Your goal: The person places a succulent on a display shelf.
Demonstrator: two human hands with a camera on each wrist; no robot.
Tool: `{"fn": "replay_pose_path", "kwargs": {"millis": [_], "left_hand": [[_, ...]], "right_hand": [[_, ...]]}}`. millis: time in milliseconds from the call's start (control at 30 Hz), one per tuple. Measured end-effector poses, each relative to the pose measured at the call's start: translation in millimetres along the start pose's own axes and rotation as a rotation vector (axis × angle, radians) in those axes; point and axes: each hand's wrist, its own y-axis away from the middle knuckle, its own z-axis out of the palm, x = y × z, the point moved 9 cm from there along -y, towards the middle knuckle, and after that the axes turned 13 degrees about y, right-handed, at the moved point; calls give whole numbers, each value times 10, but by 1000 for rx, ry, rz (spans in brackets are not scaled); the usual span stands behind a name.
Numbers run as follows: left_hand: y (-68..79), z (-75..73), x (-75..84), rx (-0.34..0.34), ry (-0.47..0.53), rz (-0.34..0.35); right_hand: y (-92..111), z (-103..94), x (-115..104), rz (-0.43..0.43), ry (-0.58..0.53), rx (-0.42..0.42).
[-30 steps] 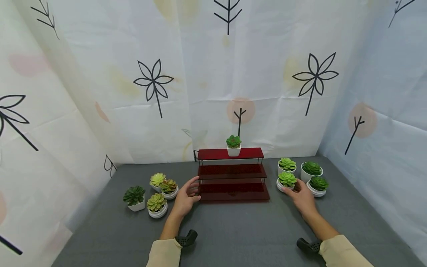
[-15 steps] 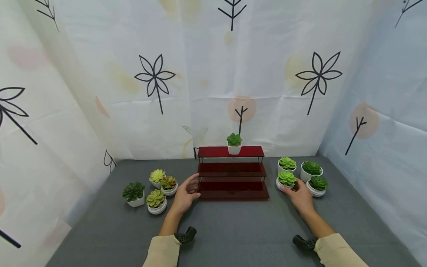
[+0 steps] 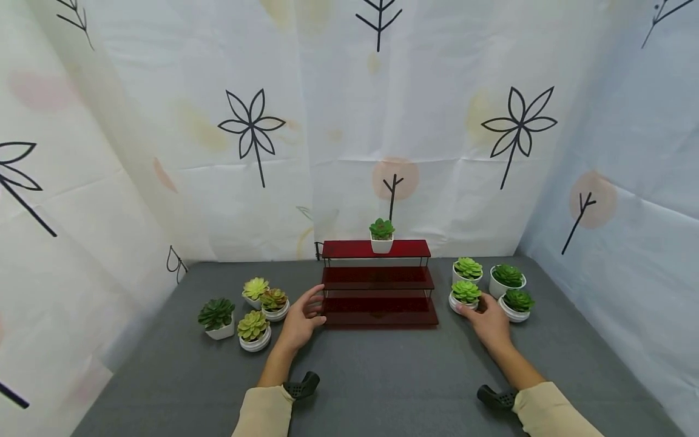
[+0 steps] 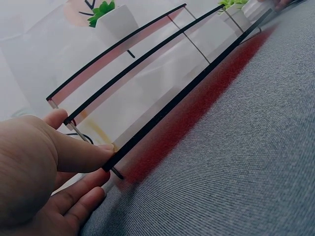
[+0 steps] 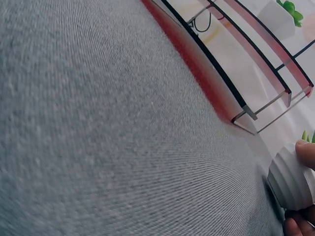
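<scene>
A three-tier dark red display shelf (image 3: 379, 278) stands at the back middle of the table. My left hand (image 3: 299, 323) holds its left end; in the left wrist view the thumb lies on the lowest tier's corner and the other fingers go around the end. On the top tier sits a green succulent in a square white pot (image 3: 381, 244). My right hand (image 3: 493, 326) grips a bright green succulent in a ribbed round white pot (image 5: 289, 182), thumb near the rim and fingers low on the far side. Its underside is hard to make out.
Right of the shelf, a light green succulent (image 3: 468, 268) and two darker ones (image 3: 508, 277) stand close around the right hand. Several potted succulents (image 3: 253, 328) group left of the left hand. Grey cloth (image 3: 382, 382) covers the table; patterned white fabric (image 3: 349, 121) walls the back and sides.
The head view shifts slightly. Both hands keep their places on the shelf and the potted succulent, with no visible movement of either thing.
</scene>
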Motion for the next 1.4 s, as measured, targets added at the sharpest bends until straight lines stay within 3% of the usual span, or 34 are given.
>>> {"fn": "replay_pose_path", "kwargs": {"millis": [200, 500, 767, 1133, 1400], "left_hand": [[0, -3, 14, 2, -2, 4], [1, -14, 17, -9, 7, 14], [1, -10, 9, -3, 6, 7], [10, -5, 6, 15, -10, -6], [-96, -107, -273, 40, -16, 3]], "right_hand": [[32, -100, -93, 6, -8, 45], [14, -218, -396, -26, -59, 36], [-60, -294, -636, -48, -76, 23], [-235, -346, -902, -85, -60, 78], [-359, -264, -1067, -118, -39, 82]]}}
